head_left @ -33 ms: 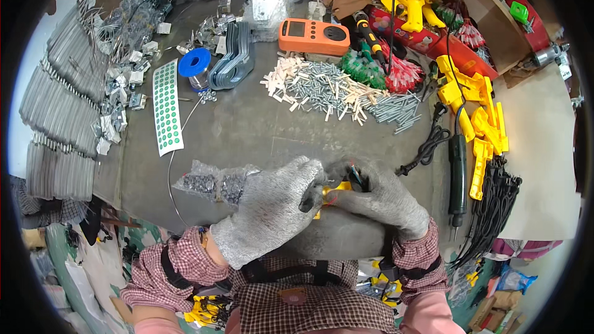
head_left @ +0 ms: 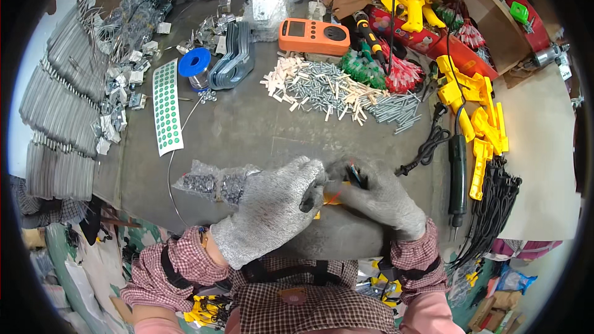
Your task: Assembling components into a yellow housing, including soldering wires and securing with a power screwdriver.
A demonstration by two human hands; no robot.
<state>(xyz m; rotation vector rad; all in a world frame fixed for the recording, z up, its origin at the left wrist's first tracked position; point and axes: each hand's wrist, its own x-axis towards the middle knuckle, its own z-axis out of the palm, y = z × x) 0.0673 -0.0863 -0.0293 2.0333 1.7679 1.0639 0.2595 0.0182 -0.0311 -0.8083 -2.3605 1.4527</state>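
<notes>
Part [head_left: 330, 200], yellow and mostly hidden, is showing between left hand [head_left: 269, 204] and right hand [head_left: 382, 196] near the close edge of the table [head_left: 241, 127], thin red wire [head_left: 335, 197] crossing it. Left is curling its gloved fingers beside it, right is bending in, blurred; can't tell what either is gripping. Clear packets [head_left: 199, 182] are lying just beside left hand, black cord [head_left: 427, 148] lying right of right hand, screws [head_left: 322, 86] lying beyond.
</notes>
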